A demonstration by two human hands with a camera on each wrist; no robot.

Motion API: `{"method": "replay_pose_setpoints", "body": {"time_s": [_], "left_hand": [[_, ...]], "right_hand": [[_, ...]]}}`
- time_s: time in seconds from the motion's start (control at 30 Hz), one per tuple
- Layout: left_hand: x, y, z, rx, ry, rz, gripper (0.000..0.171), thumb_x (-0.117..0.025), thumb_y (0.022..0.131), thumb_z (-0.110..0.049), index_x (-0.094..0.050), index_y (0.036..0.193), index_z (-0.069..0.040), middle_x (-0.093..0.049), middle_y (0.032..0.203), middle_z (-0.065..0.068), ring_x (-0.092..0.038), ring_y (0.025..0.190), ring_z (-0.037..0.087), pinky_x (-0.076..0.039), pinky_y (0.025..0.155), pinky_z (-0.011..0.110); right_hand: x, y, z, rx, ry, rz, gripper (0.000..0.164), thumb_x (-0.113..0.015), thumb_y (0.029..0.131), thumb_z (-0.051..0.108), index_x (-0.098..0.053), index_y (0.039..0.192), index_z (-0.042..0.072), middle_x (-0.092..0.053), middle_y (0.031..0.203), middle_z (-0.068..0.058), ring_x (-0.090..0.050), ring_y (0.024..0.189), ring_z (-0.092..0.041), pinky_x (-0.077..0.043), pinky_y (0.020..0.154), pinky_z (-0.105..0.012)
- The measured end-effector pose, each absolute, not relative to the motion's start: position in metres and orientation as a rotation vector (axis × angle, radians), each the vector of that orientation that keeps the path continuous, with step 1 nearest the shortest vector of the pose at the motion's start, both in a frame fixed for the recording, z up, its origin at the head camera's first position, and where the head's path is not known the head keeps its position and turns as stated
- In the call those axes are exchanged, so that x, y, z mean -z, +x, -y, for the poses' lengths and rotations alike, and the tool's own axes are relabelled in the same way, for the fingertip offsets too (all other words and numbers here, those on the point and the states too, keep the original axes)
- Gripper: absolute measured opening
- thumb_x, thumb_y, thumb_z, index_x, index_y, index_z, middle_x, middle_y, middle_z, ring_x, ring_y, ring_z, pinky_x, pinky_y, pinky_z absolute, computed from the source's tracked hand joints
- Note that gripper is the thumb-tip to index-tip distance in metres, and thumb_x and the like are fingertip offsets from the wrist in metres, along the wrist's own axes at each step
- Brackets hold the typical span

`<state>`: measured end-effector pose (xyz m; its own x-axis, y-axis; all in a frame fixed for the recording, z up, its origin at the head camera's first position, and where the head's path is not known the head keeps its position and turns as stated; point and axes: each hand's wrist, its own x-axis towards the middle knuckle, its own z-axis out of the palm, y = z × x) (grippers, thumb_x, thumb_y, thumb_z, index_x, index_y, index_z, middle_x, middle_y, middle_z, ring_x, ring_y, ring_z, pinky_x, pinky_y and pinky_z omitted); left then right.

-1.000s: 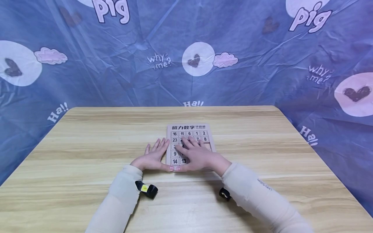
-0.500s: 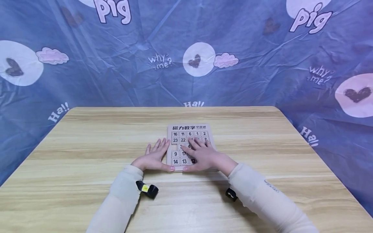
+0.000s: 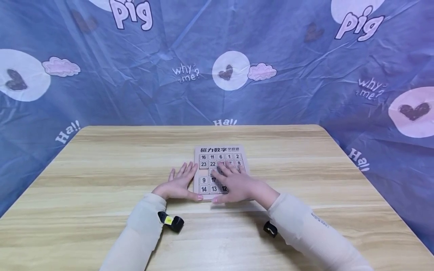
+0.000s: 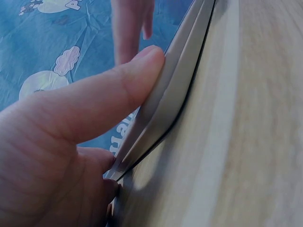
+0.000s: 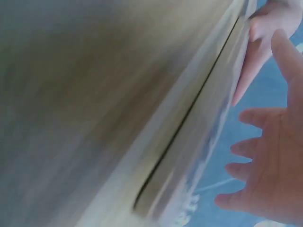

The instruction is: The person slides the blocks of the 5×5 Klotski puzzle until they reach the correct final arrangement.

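A number sliding puzzle (image 3: 199,194), a pale board with numbered tiles and Chinese lettering along its far edge, lies flat on the table. Its third row shows a gap at the left end. My left hand (image 3: 178,185) lies spread along the left side, the thumb resting on the near left corner; the left wrist view shows that thumb (image 4: 118,87) against the board's edge. Over the right half of the tiles extends my right hand (image 3: 237,185), fingers spread and fairly straight, covering several numbers. Whether its fingertips touch tiles cannot be told.
The light wooden table (image 3: 101,158) stretches around the board to both sides. Behind it hangs a blue printed cloth (image 3: 152,98). A small black camera (image 3: 176,223) sits at the left wrist, another black camera (image 3: 270,229) at the right.
My right hand has moved rightward over the board. Tiles in the third row have slid right, so the gap there went from the right end to the left. The left hand stays put.
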<state>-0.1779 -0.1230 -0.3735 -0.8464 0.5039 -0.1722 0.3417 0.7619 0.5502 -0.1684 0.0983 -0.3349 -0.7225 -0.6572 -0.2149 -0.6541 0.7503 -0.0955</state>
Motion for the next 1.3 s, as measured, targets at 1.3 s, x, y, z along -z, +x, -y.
{"method": "replay_pose_setpoints", "body": {"time_s": [1.3], "left_hand": [[0.373,-0.174,0.121,-0.762,0.628,-2.646,0.111,-0.067,0.062,-0.053,0.000,0.139,-0.009,0.008,0.141,0.012,0.012,0.127,0.025,0.016,0.094,0.049]], "right_hand": [[0.325,-0.147,-0.130,0.088,-1.183,-2.658,0.080,-0.046,0.072,0.065,-0.031,0.135,0.017,-0.008,0.141,-0.018,-0.004,0.125,-0.039,-0.007,0.092,-0.061]]}}
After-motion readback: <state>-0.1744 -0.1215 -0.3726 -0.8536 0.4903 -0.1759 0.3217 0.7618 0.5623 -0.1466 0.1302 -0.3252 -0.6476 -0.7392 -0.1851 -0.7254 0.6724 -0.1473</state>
